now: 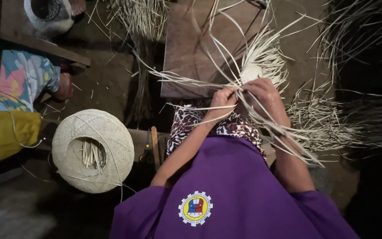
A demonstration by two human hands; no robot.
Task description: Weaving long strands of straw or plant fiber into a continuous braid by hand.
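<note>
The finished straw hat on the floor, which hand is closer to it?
Left. The left hand grips straw strips nearer the woven hat; the right hand lies farther away, past the left. Neither touches it.

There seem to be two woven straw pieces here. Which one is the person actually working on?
The small pale woven piece at the fingertips of both hands, left hand and right hand, with long loose strips fanning out. The finished-looking straw hat lies untouched on the floor to the left.

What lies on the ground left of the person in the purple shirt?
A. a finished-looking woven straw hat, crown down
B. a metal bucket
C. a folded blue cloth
A: the pale woven straw hat lies upside down, with loose strips inside its crown.
</note>
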